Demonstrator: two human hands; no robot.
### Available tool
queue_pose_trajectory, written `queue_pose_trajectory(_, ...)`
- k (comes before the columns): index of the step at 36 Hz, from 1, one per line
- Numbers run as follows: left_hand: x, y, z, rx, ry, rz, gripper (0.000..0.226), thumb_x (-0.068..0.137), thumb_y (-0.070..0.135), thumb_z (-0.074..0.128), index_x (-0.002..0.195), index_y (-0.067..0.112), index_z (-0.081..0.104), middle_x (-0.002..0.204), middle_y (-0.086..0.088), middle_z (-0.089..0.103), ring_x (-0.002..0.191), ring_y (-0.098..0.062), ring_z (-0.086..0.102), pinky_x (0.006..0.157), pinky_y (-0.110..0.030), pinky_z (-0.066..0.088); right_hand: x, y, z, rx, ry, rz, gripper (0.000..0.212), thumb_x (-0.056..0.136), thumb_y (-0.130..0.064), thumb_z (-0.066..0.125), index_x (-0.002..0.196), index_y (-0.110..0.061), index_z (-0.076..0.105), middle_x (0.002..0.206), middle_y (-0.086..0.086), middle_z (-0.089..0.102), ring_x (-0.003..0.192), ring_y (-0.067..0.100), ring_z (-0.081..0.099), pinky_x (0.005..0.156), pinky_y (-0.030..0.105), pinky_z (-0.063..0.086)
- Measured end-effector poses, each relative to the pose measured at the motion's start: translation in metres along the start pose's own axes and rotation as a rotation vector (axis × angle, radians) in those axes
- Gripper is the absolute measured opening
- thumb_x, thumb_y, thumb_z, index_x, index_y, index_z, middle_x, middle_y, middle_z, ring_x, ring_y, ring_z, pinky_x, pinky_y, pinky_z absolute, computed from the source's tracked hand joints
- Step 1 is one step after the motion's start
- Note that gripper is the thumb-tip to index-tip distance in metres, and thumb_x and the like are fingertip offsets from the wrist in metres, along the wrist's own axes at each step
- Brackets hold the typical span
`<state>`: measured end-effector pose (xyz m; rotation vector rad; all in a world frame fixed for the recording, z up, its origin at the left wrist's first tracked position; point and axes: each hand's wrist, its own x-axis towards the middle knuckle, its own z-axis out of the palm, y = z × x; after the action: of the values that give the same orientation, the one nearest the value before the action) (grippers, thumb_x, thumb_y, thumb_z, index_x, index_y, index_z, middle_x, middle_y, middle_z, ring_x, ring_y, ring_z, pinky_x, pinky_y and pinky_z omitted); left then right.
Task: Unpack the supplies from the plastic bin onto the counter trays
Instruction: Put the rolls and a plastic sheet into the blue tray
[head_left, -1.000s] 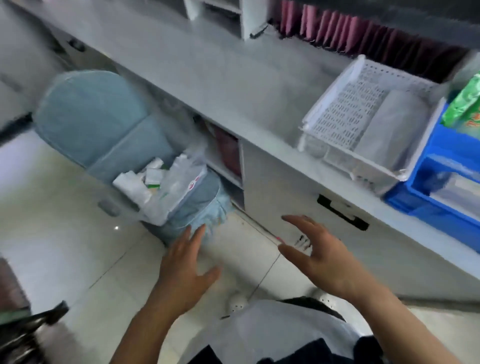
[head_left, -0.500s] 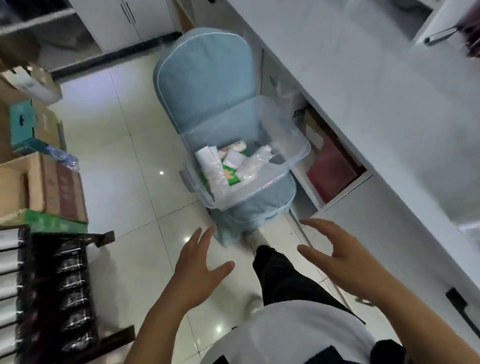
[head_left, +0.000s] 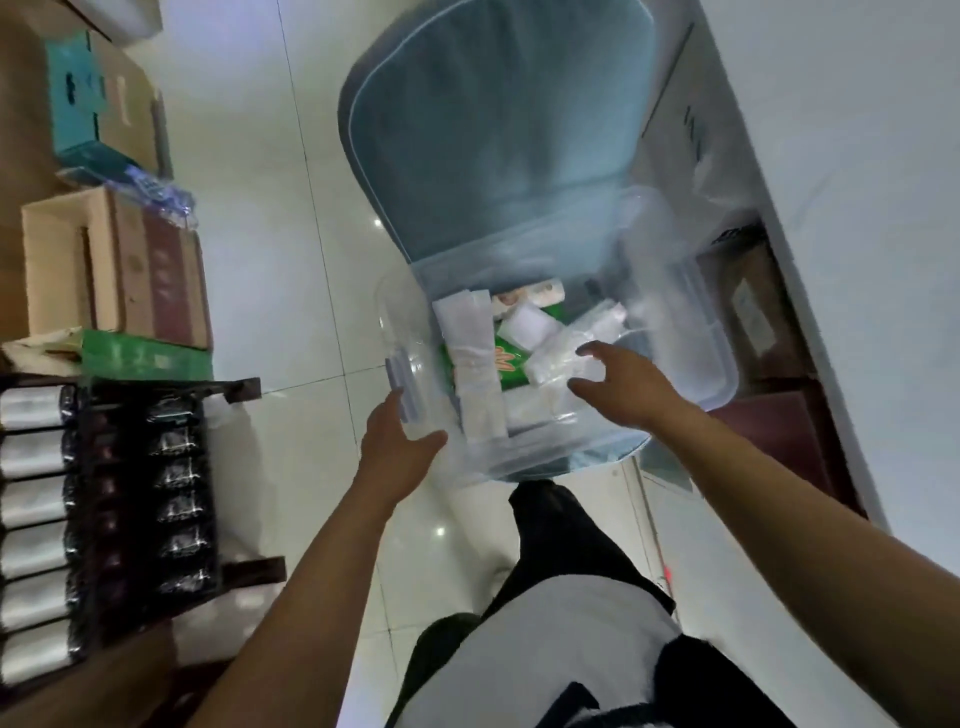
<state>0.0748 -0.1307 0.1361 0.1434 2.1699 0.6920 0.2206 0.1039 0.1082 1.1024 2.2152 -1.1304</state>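
Clear plastic bin (head_left: 701, 332) sits on the seat of a light blue cushioned chair (head_left: 498, 130), pushed up beside the white counter (head_left: 857, 156) that runs down the right edge of the view. Inside the bin lie the supplies: long white paper-wrapped packs (head_left: 475, 364) along its left side, a green packet (head_left: 506, 361) under them, a small white box (head_left: 527, 325), a printed roll (head_left: 530, 296) near the far wall, and clear plastic-bagged items (head_left: 566, 353) toward the middle.

Left hand (head_left: 400, 447) is at the bin's near left corner, fingers spread, thumb reaching toward the rim; whether it actually touches the clear wall cannot be told through the blur. Right hand (head_left: 623, 387) hovers over the bin's near right part, fingers spread and curled a little, just above the bagged items and gripping nothing.

Below the chair's front edge, the person's dark trouser leg (head_left: 561, 535) stands on the glossy white tiled floor (head_left: 291, 234). Under the counter an open shelf holds a dark red item (head_left: 774, 436). On the floor at the left stand cardboard boxes (head_left: 114, 270), a green box (head_left: 145, 356) and a dark rack (head_left: 135, 493) filled with silvery rolls (head_left: 31, 457).
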Motion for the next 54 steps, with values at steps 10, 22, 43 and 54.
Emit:
queue_pose_trajectory(10,0.053,-0.008,0.046,-0.224,0.210,-0.182,0.075,0.091,0.014,0.063,0.154,0.026,0.024,0.155,0.002,0.034,0.138,-0.018,0.038,0.111,-0.032,0.036,0.172,0.043,0.044,-0.577,-0.209,0.075,0.066,0.089,-0.021,0.057,0.150,-0.022,0.030,0.147,0.013,0.039,0.131,0.036,0.041,0.105,0.053,0.037)
queue_pose_trajectory(22,0.048,-0.049,0.071,-0.007,0.180,-0.016,0.067,0.092,0.007,0.060,0.151,0.025,0.034,0.165,0.013,0.006,0.147,0.000,0.012,0.110,-0.020,0.021,0.230,0.085,0.090,-0.913,-0.169,-0.003,0.057,0.087,-0.016,0.055,0.140,-0.019,0.037,0.137,0.008,0.047,0.131,0.027,0.040,0.113,0.053,0.023)
queue_pose_trajectory(43,0.064,0.011,0.057,-0.412,-0.122,-0.044,0.086,0.080,0.023,0.081,0.149,0.038,0.032,0.149,0.016,0.038,0.134,-0.010,0.041,0.112,-0.032,0.035,0.095,0.002,0.037,0.184,-0.086,0.065,0.032,0.085,-0.033,0.074,0.113,-0.017,0.071,0.125,-0.001,0.066,0.120,0.020,0.057,0.108,0.037,0.037)
queue_pose_trajectory(54,0.052,-0.006,0.011,-0.604,-0.312,-0.004,0.045,0.075,0.022,0.080,0.119,0.021,0.069,0.118,-0.007,0.073,0.111,-0.027,0.068,0.090,-0.043,0.055,0.027,-0.061,0.050,0.999,-0.468,0.093,0.024,0.088,-0.007,0.068,0.109,0.003,0.071,0.105,0.019,0.073,0.093,0.024,0.069,0.092,0.036,0.053)
